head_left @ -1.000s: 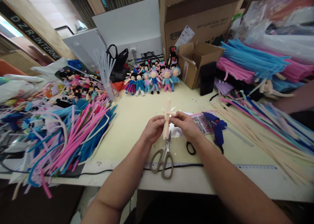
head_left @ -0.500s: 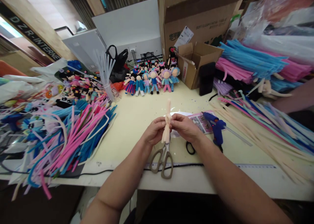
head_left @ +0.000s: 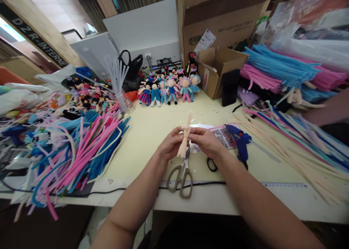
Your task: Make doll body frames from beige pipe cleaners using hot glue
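Observation:
Both my hands meet over the middle of the pale yellow table [head_left: 147, 132]. Between them stands a cream pipe-cleaner bundle [head_left: 185, 134], nearly upright, with a twisted wrap at its middle. My left hand [head_left: 170, 145] pinches the bundle from the left. My right hand [head_left: 207, 141] pinches it from the right at the wrap. Directly below the bundle, grey-handled scissors [head_left: 180, 176] lie on the table with the blades pointing away from me.
A blue glue gun [head_left: 241, 141] lies right of my hands. Pink and blue pipe cleaners [head_left: 81, 147] are heaped at left, cream ones [head_left: 300, 161] at right. Finished dolls [head_left: 169, 89] stand at the back beside cardboard boxes [head_left: 218, 67]. Another person's arm [head_left: 327, 111] is at far right.
The bundle has tilted slightly, its top leaning right and its bottom left, and the short arm that stuck out sideways is now wrapped in. My hands have stayed in place.

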Demonstrator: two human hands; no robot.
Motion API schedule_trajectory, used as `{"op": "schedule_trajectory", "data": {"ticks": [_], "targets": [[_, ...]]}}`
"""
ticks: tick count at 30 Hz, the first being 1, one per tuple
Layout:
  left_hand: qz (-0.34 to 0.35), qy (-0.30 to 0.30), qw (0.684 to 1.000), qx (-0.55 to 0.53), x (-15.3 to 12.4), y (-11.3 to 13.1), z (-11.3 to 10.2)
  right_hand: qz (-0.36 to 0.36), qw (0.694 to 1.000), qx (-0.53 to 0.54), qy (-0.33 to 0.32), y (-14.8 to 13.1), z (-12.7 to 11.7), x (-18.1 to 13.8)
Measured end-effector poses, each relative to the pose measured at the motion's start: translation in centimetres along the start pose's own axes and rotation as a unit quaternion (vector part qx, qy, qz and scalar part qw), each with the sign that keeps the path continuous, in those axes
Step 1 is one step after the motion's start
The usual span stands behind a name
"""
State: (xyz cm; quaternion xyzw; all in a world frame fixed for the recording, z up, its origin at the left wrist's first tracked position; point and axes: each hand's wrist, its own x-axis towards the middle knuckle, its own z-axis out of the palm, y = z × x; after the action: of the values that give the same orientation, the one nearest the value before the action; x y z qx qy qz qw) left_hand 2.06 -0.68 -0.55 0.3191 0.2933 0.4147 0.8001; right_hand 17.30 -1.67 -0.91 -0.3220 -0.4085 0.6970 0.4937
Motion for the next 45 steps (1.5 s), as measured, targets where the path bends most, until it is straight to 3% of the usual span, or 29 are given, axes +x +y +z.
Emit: {"op": "schedule_trajectory", "data": {"ticks": [5,10,14,18,26,36,45], "targets": [[-0.006,0.001,1.000,-0.006,0.0,-0.2,0.4,-0.030,1.000,-0.004,0.010,-0.1,0.2,0.0],[0.039,0.049,0.997,0.052,0.2,0.0,0.5,-0.051,0.996,-0.041,0.065,-0.5,0.4,0.1],[0.120,0.110,0.972,0.172,0.2,0.1,0.6,-0.066,0.988,-0.057,0.128,-0.4,0.5,0.3],[0.147,0.143,0.945,0.256,-0.1,-0.1,1.1,-0.099,0.974,-0.117,0.167,0.3,0.1,0.6],[0.153,0.171,0.927,0.298,-0.2,-0.2,1.0,-0.135,0.963,-0.172,0.157,0.6,-0.1,0.6],[0.136,0.177,0.935,0.275,-0.2,-0.1,1.1,-0.138,0.964,-0.160,0.160,0.8,0.0,0.6],[0.125,0.120,0.956,0.236,-0.1,-0.1,0.4,-0.095,0.984,-0.093,0.121,0.4,0.1,0.6]]}}
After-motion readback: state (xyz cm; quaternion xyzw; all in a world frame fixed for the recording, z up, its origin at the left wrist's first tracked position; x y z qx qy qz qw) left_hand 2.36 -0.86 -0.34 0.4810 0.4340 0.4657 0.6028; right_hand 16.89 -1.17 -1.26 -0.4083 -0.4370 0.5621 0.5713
